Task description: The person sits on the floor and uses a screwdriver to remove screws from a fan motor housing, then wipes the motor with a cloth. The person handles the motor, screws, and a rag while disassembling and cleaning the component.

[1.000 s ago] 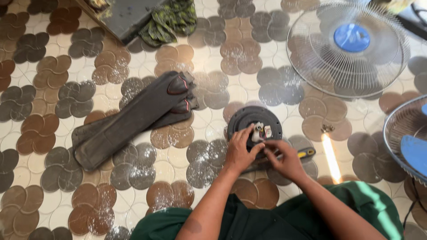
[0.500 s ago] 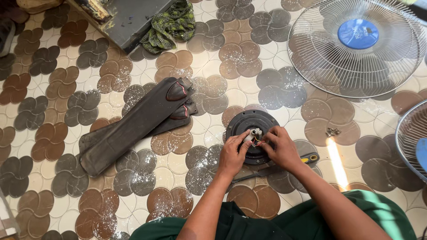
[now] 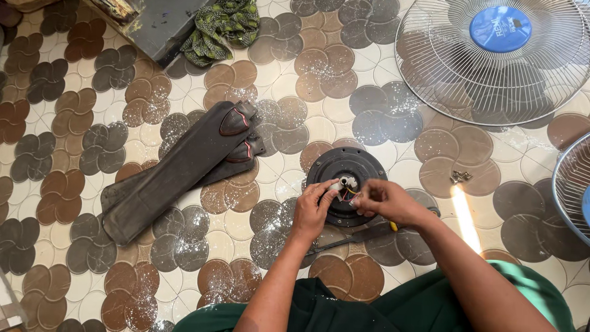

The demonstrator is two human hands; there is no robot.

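Floor: I see a tiled floor (image 3: 276, 154) patterned with brown and grey clover shapes, carrying everything in view.
Fan guards: a round wire fan guard (image 3: 442, 67) with a blue centre disc lies at the upper right; the edge of a second guard (image 3: 568, 184) shows at the right border.
Containers: I see none holding anything; a dark flat box (image 3: 163, 27) at the top has a green patterned cloth (image 3: 224, 24) bunched against its right side.
Fan blades: dark fan blades (image 3: 178, 169) lie stacked and slanted left of centre, well apart from both hands.
Motor housing: the round black motor housing (image 3: 347, 169) lies flat on the floor at centre, directly under my fingertips, its near half covered by both hands.
Left hand: my left hand (image 3: 313, 212) reaches from below, fingers pinched together on the pale shaft stub (image 3: 339, 183) at the housing's middle.
Right hand: my right hand (image 3: 384, 201) comes in from the right, fingertips closed on the thin coloured wires (image 3: 349, 194) just beside the stub.
Screwdriver: a screwdriver (image 3: 356, 237) lies on the floor just under my right wrist.
Screws: a few small screws (image 3: 460, 177) lie right of the housing.
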